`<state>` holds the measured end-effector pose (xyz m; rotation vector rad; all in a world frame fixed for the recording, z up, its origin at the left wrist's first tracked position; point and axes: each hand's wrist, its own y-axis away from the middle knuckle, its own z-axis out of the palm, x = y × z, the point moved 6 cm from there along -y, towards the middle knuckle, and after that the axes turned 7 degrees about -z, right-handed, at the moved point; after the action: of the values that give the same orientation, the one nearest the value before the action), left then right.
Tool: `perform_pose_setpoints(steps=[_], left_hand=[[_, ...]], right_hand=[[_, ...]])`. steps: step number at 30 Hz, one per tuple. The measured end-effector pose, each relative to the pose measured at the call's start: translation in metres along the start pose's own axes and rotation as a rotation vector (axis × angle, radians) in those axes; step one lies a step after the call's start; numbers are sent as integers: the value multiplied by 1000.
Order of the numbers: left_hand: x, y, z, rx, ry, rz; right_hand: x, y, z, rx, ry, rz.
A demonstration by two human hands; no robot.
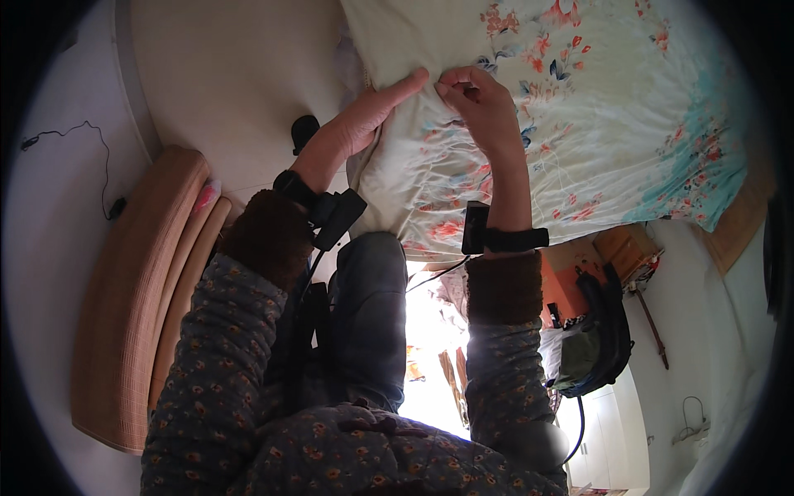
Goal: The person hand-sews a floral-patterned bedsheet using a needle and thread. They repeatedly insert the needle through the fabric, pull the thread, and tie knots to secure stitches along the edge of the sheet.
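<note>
A cream fabric cover (pixel 409 167) with red, blue and teal floral print spreads out before me. My left hand (pixel 363 121) is at its left edge, thumb stretched along the top of the cloth. The other fingers of that hand are hidden beneath the cloth. Just to the right, my right hand (pixel 487 102) bends inward, with thumb and forefinger tips close together in a pinch at the cloth. The fabric is wrinkled below both hands. What lies under the cover is hidden.
Tan rolled or folded mats (pixel 133 310) lean by the left wall. A small black object (pixel 304 133) is on the floor beside my left wrist. A dark bag (pixel 589 353) and an orange box (pixel 561 288) are at lower right. A thin black cable (pixel 102 149) trails at left.
</note>
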<state>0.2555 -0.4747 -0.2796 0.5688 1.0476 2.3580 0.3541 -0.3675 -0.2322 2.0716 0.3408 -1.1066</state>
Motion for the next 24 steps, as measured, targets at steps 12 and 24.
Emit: perform_pose_setpoints(steps=[12,24], left_hand=[[-14,-20,-10,77,144,40],[94,74,53,331,-1302,1254]], right_hand=[[-77,12,-36,491,-8,-324],[-68,81,-28,534,-780,-279]])
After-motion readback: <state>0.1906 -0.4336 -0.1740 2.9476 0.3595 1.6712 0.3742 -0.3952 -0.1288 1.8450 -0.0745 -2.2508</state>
